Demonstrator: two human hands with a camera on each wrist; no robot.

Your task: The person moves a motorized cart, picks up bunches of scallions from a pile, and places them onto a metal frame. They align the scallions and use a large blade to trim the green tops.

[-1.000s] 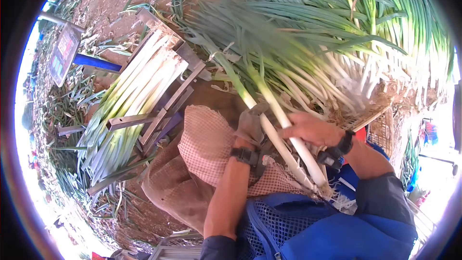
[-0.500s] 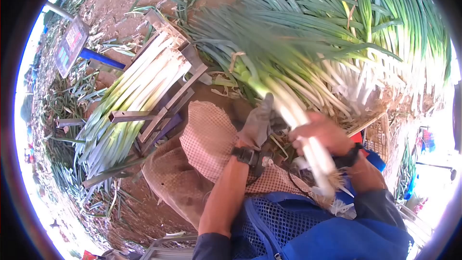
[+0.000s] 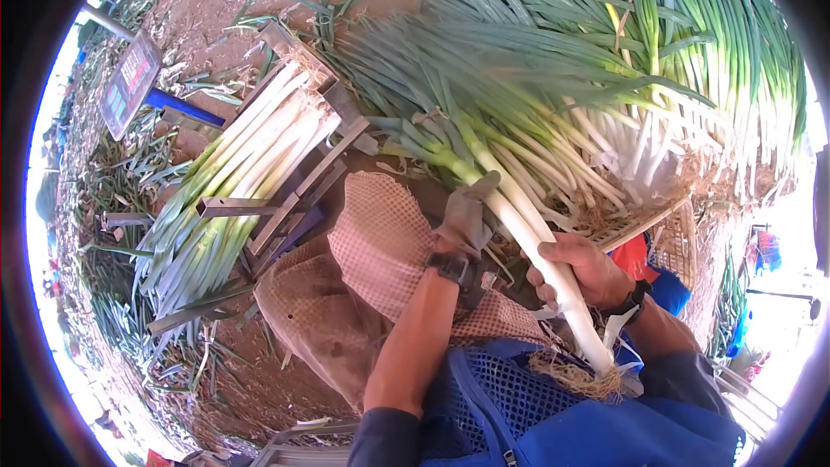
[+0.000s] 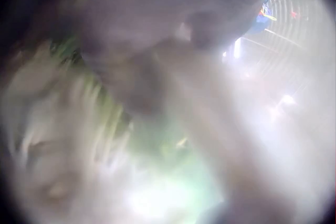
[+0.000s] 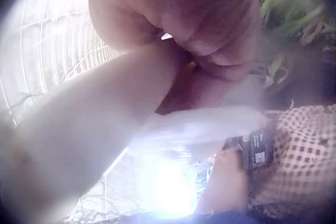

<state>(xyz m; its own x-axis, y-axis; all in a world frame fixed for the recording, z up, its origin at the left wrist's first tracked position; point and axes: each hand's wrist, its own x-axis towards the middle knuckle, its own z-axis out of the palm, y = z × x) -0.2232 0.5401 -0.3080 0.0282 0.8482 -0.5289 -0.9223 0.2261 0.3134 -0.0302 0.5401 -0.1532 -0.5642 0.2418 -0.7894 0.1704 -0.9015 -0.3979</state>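
Two long green onions (image 3: 519,212) slant across the lap in the head view, leaves away and stringy roots (image 3: 596,380) toward the body. My gloved left hand (image 3: 467,218) holds them near where green turns white, its thumb over the stalks. Lower down, my bare right hand (image 3: 586,270) grips the white shafts. In the right wrist view, curled fingers (image 5: 184,19) wrap a thick pale shaft (image 5: 100,113), and a loose pale strip of skin (image 5: 210,124) hangs beside it. The left wrist view is blurred, with the glove (image 4: 157,19) over a pale stalk (image 4: 205,103).
A big pile of green onions (image 3: 674,43) lies ahead and right, beside a woven basket (image 3: 679,246). At left, a metal rack (image 3: 298,199) cradles a bundle of green onions (image 3: 251,143), with a scale display (image 3: 130,82) behind. Checked cloth (image 3: 376,233) covers the knee.
The stalks swung as a blur half a second ago and are now steady, roots nearer the body. My left hand has come onto them from beside; my right hand has moved slightly down.
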